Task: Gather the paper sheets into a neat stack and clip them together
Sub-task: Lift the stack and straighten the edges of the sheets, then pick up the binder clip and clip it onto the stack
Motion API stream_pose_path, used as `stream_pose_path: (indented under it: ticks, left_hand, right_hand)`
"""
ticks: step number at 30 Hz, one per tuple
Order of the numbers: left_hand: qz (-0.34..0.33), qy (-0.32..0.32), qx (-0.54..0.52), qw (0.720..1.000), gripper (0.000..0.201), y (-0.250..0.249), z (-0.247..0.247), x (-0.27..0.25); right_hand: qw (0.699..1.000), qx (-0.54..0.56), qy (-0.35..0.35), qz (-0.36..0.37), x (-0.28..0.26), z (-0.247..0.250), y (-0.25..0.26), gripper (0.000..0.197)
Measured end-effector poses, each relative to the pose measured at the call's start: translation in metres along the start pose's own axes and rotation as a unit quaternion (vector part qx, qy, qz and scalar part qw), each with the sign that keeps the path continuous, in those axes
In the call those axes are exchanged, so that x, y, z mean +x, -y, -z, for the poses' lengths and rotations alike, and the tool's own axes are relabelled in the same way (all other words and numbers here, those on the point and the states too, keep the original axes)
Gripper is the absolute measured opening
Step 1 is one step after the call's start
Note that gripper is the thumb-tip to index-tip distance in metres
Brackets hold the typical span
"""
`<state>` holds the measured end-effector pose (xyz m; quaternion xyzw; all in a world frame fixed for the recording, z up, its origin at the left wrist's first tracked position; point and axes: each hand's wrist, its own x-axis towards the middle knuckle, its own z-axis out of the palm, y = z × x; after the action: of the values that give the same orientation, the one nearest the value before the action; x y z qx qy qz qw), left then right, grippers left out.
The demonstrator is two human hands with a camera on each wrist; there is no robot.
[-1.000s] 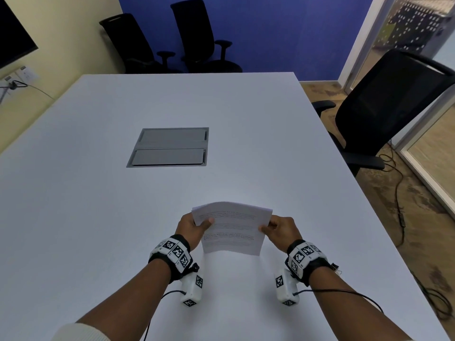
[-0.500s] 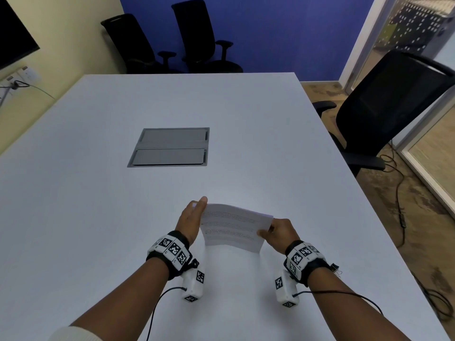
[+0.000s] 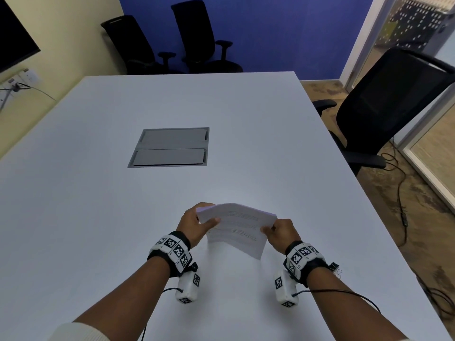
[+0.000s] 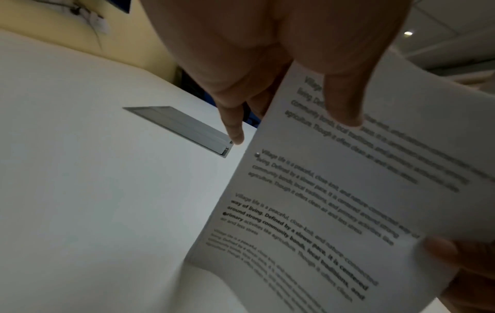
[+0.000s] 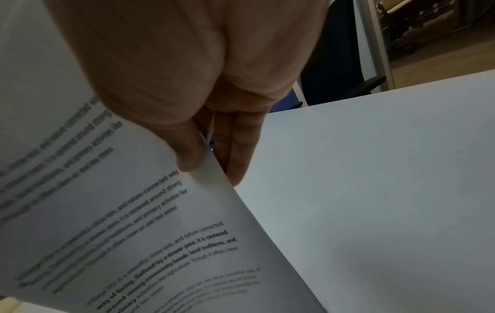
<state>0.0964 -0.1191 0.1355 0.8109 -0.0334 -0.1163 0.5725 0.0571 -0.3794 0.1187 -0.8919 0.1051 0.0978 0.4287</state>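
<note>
While both hands pinch its side edges, left hand (image 3: 194,223) and right hand (image 3: 280,233), the paper stack (image 3: 237,226) hangs between them.

On the top paper sheet (image 4: 335,201) we read repeated paragraphs starting "Village life is a peaceful, close-knit, and nature-connected way of living. Defined by a slower pace, it is centered around strong community bonds"

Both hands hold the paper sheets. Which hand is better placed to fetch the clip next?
Probably the right hand: what looks like a black clip lies just beside its wrist. The left hand can hold the paper sheets alone.
</note>
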Motion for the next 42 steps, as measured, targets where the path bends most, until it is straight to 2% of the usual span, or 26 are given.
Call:
stream_pose_path:
  ticks: [2, 4, 9, 12, 16, 19, 22, 25, 29, 34, 37, 40, 42]
  left_hand:
    - [0.001, -0.004, -0.015, 1.0, 0.015, 0.001, -0.002, 0.0]
    - [0.017, 0.002, -0.037, 0.999, 0.017, -0.001, -0.005, -0.002]
    - [0.047, 0.037, -0.065, 0.996, 0.013, -0.012, -0.016, -0.004]
    - [0.048, 0.06, -0.045, 0.996, 0.019, -0.02, -0.024, -0.006]
    - [0.048, 0.079, -0.024, 0.995, 0.026, -0.022, -0.038, -0.003]
    - [0.047, 0.075, 0.011, 0.996, 0.028, -0.014, -0.048, 0.0]
    - [0.056, 0.064, 0.05, 0.995, 0.042, -0.003, -0.051, 0.003]
    - [0.074, 0.06, 0.086, 0.992, 0.033, 0.004, -0.051, 0.005]
    - [0.089, 0.075, 0.118, 0.986, 0.022, 0.006, -0.058, 0.0]
    - [0.108, 0.1, 0.136, 0.98, 0.017, 0.011, -0.065, 0.0]
    - [0.116, 0.113, 0.151, 0.975, 0.017, 0.015, -0.068, 0.002]
    - [0.129, 0.114, 0.164, 0.971, 0.019, 0.019, -0.069, 0.004]
    - [0.137, 0.114, 0.172, 0.969, 0.022, 0.021, -0.069, 0.006]
  right_hand:
    - [1.0, 0.015, -0.007, 0.003, -0.002, 0.003, -0.005, 0.013]
    - [0.999, 0.039, -0.003, 0.0, -0.003, 0.007, -0.011, 0.012]
    - [0.987, 0.157, 0.031, -0.029, -0.007, 0.017, -0.028, 0.022]
    - [0.963, 0.256, 0.072, -0.044, -0.013, 0.022, -0.04, 0.022]
    - [0.954, 0.279, 0.094, -0.049, -0.021, 0.027, -0.053, 0.026]
    - [0.953, 0.285, 0.054, -0.089, -0.024, 0.03, -0.073, 0.02]
    - [0.941, 0.284, -0.023, -0.184, -0.022, 0.032, -0.107, 0.015]
    - [0.925, 0.239, -0.1, -0.279, -0.02, 0.036, -0.143, 0.011]
    - [0.904, 0.127, -0.165, -0.373, -0.024, 0.046, -0.182, 0.027]
    - [0.848, 0.137, -0.277, -0.431, -0.032, 0.039, -0.202, 0.043]
    - [0.843, 0.136, -0.237, -0.464, -0.034, 0.036, -0.204, 0.059]
    - [0.833, 0.145, -0.216, -0.487, -0.033, 0.036, -0.21, 0.052]
    - [0.843, 0.152, -0.182, -0.484, -0.032, 0.036, -0.213, 0.041]
